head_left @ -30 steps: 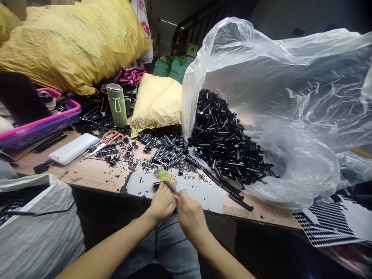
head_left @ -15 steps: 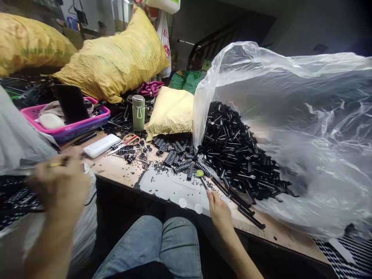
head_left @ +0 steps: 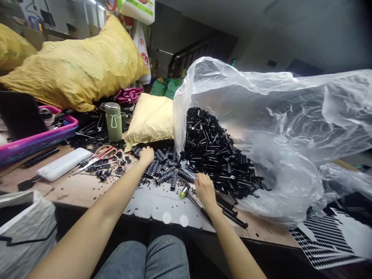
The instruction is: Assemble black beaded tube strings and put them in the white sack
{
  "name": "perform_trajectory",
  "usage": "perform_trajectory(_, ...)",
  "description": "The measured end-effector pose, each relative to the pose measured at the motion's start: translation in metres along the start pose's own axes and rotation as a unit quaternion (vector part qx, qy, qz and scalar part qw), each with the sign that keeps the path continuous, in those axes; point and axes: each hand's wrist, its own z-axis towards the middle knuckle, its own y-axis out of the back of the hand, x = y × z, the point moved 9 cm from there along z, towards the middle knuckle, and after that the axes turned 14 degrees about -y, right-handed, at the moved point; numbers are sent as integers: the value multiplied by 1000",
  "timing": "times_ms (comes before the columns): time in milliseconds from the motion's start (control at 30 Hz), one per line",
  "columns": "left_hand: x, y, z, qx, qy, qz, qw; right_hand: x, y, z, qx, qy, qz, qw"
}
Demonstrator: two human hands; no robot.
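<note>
My left hand (head_left: 147, 156) reaches across the table into the black cylinders with rows of white dots (head_left: 166, 175). Its fingers are curled down among them; whatever they grip is hidden. At the near edge of a heap of black plastic parts (head_left: 216, 141) is my right hand (head_left: 205, 190), fingers bent inward, their tips out of sight. Just left of it lies a small hammer (head_left: 195, 201) with a yellow-green face, its handle running back beneath the wrist. Tiny dark round pieces (head_left: 184, 182) are scattered around the cylinders.
A large clear plastic bag (head_left: 290, 116) opens around the black heap. Behind the cylinders sits a pale yellow sack (head_left: 152, 118), beside a green flask (head_left: 113, 122). Scissors (head_left: 97, 157), a white power bank-like block (head_left: 64, 164) and a pink basket (head_left: 58, 130) occupy the left.
My left hand has moved from the white bag at far left to the dotted cylinders. My right hand has let go of the hammer and moved to the black parts. The view has turned right.
</note>
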Motion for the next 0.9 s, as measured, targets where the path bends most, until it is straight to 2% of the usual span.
perform_trajectory(133, 19, -11, 10, 17, 24, -76, 997, 18, -16, 62, 38, -15, 46, 998)
perform_trajectory(267, 27, -4, -11, -25, 33, -184, 982, 15, -26, 85, 76, -49, 138, 986)
perform_trajectory(367, 18, -7, -44, -34, 44, -300, 952, 13, -17, 77, 71, -78, 248, 963)
perform_trajectory(433, 3, -15, -69, -25, 56, -376, 925, 19, -16, 64, 87, -106, 327, 935)
perform_trajectory(500, -18, -25, -91, -12, 63, -439, 896, 30, -25, 46, 129, -134, 398, 898)
perform_trajectory(600, -52, -41, -115, 54, 49, -518, 853, 52, -42, 18, 205, -167, 476, 839)
perform_trajectory(633, -60, -44, -120, 71, 37, -523, 848, 56, -45, 9, 220, -178, 494, 822)
perform_trajectory(700, -66, -38, -126, 57, -8, -489, 870, 60, -47, -7, 242, -205, 519, 794)
perform_trajectory(733, -66, -30, -127, 27, -42, -451, 891, 61, -50, -17, 276, -230, 532, 766)
perform_trajectory(767, -66, -21, -129, -9, -81, -409, 909, 65, -56, -28, 331, -259, 547, 724)
perform_trajectory(867, -70, -9, -140, -58, -191, -315, 928, 88, -69, -68, 517, -332, 569, 547)
perform_trajectory(900, -70, -12, -144, -55, -209, -300, 929, 94, -70, -76, 544, -344, 568, 512)
